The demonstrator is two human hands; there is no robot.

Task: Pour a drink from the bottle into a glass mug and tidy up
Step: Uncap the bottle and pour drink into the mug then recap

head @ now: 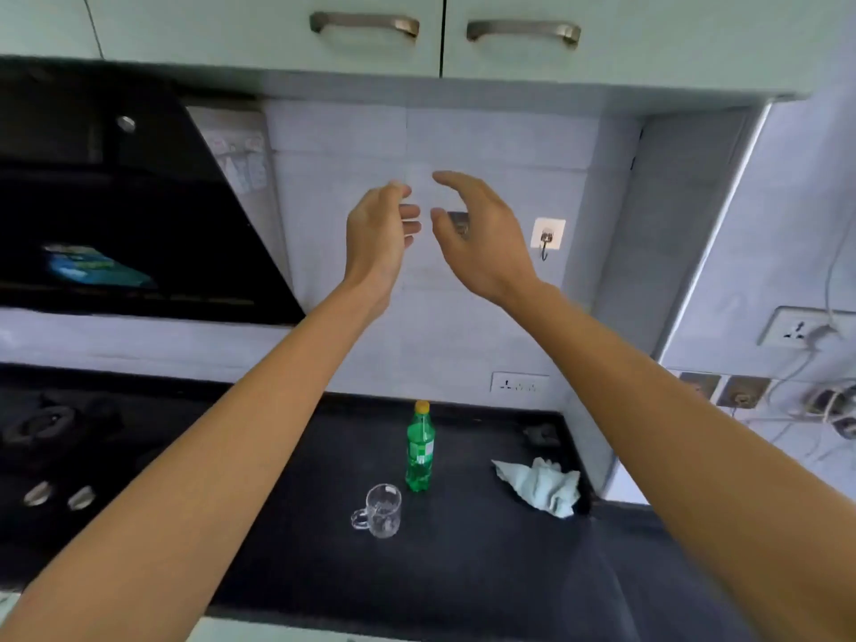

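Note:
A green plastic bottle (420, 449) with a yellow cap stands upright on the black countertop (463, 572). Just in front of it and slightly left sits an empty glass mug (382, 511), handle pointing left. My left hand (377, 236) and my right hand (481, 236) are raised high in front of the tiled wall, far above the bottle and mug. The palms face each other a short gap apart, fingers loosely curled, and neither hand holds anything.
A crumpled light-blue cloth (542, 486) lies on the counter right of the bottle. A black gas hob (60, 451) is at the left under a dark chimney hood (116, 201). Wall cupboards (444, 34) hang overhead. Sockets and cables (815, 363) are at the right.

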